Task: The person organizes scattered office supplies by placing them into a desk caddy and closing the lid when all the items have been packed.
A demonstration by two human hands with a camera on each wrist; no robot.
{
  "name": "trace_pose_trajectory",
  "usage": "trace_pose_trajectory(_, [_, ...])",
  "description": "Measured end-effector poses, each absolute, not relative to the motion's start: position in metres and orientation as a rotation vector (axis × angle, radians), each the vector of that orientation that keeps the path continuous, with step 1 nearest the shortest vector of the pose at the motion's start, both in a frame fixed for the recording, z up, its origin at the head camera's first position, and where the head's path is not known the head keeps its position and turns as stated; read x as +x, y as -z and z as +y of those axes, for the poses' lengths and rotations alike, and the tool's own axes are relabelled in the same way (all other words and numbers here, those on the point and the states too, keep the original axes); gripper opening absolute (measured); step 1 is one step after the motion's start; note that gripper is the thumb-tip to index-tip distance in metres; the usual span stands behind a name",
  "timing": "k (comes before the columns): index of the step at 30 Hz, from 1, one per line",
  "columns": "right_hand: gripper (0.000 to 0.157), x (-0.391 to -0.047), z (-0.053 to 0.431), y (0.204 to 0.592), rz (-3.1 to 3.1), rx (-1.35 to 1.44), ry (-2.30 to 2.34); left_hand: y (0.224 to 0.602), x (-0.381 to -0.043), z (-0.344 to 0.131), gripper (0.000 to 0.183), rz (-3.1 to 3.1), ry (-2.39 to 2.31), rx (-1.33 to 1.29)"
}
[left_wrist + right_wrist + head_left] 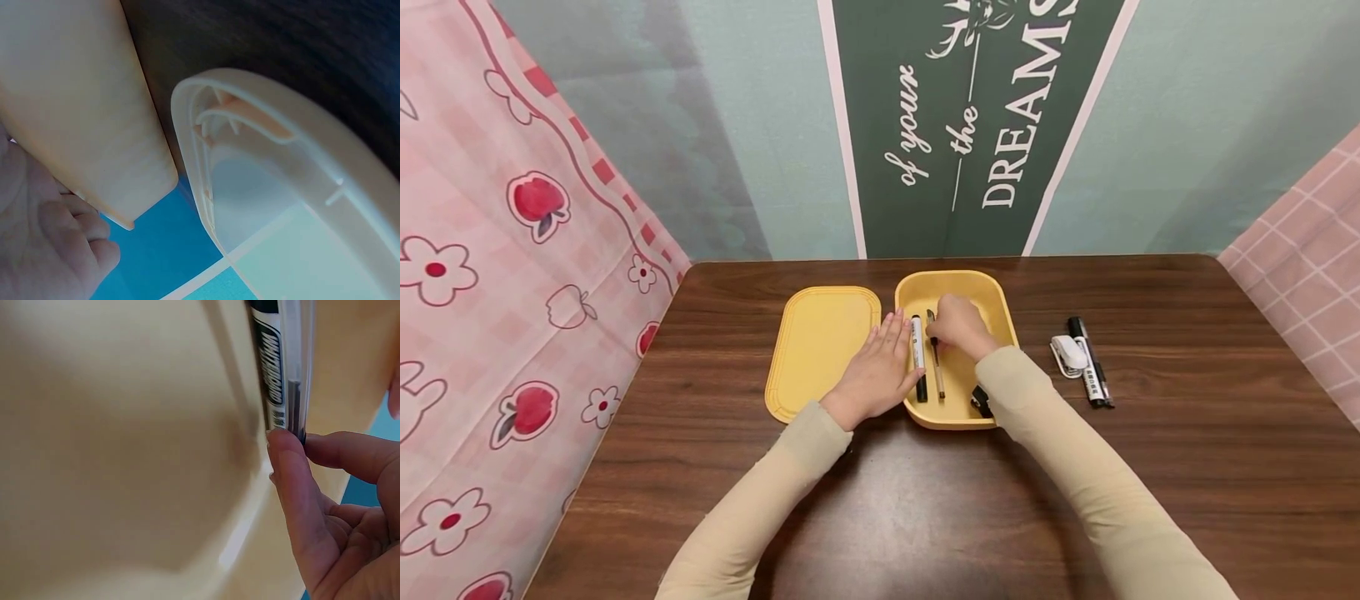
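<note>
Inside the yellow box, my right hand pinches a pen with a clear barrel near one end, between thumb and fingertip. A white whiteboard marker with black ends lies along the box's left side, close beside the pen. Lying across the left rim, my left hand has its fingers stretched forward and its thumb near the marker's lower part. The left wrist view shows that hand against the box's outer wall. A small black object is partly hidden by the right sleeve.
The yellow lid lies on the wooden table left of the box, its inner side with a raised seal. Right of the box are a small white stapler, a marker and a pen, close together.
</note>
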State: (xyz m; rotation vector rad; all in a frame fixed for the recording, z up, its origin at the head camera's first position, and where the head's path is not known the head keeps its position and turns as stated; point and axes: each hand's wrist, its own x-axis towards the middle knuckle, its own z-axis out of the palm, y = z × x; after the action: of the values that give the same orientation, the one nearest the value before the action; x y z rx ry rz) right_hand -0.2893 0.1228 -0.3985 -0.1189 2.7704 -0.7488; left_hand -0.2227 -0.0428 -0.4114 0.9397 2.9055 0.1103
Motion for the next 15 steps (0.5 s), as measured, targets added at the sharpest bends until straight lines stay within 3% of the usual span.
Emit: trace_pose_trajectory(15, [0.02, -0.2874, 0.1166, 0.4054, 2.744, -0.069, 0.769, 0.4112, -0.2221, -0.0431, 0.069, 2.907, -0.111, 0.953])
